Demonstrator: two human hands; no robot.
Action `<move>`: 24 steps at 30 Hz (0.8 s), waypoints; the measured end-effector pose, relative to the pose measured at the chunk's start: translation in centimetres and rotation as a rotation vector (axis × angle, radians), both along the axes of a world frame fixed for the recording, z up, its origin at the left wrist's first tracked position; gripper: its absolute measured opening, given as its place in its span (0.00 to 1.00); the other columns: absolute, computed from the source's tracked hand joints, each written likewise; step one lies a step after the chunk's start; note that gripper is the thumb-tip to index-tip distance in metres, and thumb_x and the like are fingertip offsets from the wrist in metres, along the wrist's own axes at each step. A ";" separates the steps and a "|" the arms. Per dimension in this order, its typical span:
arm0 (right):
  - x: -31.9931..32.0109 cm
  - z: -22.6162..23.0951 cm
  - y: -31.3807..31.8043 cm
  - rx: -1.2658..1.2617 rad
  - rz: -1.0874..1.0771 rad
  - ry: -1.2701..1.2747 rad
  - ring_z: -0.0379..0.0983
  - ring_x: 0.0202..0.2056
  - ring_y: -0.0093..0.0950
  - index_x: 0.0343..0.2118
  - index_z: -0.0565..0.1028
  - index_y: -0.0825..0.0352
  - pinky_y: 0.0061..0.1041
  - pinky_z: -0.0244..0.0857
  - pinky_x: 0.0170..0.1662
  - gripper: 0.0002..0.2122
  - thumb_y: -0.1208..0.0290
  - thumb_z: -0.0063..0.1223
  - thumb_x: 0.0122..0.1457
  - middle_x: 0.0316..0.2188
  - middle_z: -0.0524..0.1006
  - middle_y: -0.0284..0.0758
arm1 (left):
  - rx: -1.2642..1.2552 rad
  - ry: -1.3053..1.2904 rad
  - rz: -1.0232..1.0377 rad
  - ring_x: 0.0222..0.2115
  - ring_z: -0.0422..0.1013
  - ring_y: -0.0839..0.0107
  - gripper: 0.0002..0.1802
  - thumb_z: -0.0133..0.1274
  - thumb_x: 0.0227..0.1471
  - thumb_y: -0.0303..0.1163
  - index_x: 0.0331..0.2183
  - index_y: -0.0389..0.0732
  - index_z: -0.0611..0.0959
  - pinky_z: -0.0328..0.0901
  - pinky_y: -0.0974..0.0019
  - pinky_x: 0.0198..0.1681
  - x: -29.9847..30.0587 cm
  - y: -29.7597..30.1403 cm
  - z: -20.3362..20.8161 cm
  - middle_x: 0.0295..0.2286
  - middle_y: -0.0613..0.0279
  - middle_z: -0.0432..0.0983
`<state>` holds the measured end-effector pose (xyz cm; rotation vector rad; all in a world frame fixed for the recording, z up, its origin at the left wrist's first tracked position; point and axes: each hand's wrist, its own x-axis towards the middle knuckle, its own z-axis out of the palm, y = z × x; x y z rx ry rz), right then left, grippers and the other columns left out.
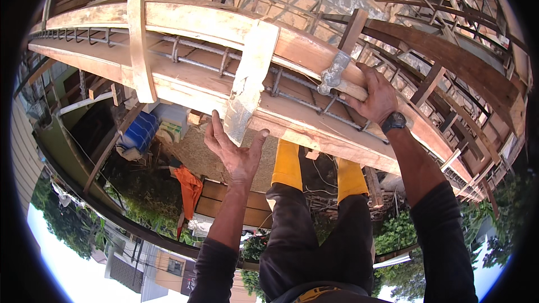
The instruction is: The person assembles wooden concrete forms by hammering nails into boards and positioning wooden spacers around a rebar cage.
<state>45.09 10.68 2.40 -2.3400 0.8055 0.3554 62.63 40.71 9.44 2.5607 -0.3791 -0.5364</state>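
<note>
My right hand (377,94) is wrapped around the short handle of a claw hammer (335,73), whose metal head lies over the upper board of a long wooden beam form (196,25). My left hand (236,157) is open, fingers spread, just below the lower end of a rough wooden cleat (252,67) that crosses the form. Whether its fingertips touch the wood, I cannot tell. Steel reinforcing bars (275,82) with stirrups run inside the form between its two side boards. A second cleat (140,39) spans the form farther left.
My legs in yellow boots (287,163) show beneath the form. Below left are a blue striped bundle (139,131) and an orange cloth (188,191). More timber framing (449,67) stands at the right, with wooden props (115,146) at the left.
</note>
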 end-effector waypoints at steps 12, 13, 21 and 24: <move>-0.1 0.3 -0.2 -0.010 -0.020 0.003 0.74 0.51 0.45 0.61 0.67 0.62 0.42 0.69 0.56 0.39 0.54 0.70 0.45 0.52 0.76 0.44 | 0.325 0.572 0.212 0.40 0.68 0.62 0.21 0.62 0.55 0.32 0.48 0.37 0.74 0.66 0.60 0.42 -12.1 19.3 19.1 0.40 0.56 0.71; 0.1 0.5 -0.2 -0.006 -0.015 0.006 0.75 0.51 0.45 0.61 0.68 0.62 0.42 0.69 0.56 0.39 0.53 0.70 0.45 0.52 0.76 0.44 | 0.333 0.416 0.099 0.42 0.67 0.58 0.25 0.65 0.52 0.32 0.49 0.37 0.73 0.66 0.57 0.44 -10.2 17.4 15.7 0.43 0.53 0.71; 0.1 0.2 -0.1 -0.034 0.005 0.003 0.75 0.50 0.45 0.61 0.67 0.62 0.43 0.70 0.55 0.39 0.52 0.69 0.46 0.51 0.77 0.45 | 0.214 -0.116 -0.262 0.54 0.59 0.50 0.47 0.71 0.45 0.35 0.64 0.47 0.66 0.60 0.46 0.57 2.3 2.5 -2.7 0.53 0.48 0.60; 0.0 0.2 0.1 -0.035 0.005 0.006 0.75 0.50 0.46 0.61 0.67 0.61 0.43 0.70 0.55 0.39 0.52 0.69 0.46 0.51 0.77 0.44 | 0.066 0.079 -0.117 0.53 0.60 0.53 0.45 0.69 0.48 0.37 0.64 0.46 0.67 0.63 0.50 0.54 1.5 2.5 -2.8 0.52 0.49 0.62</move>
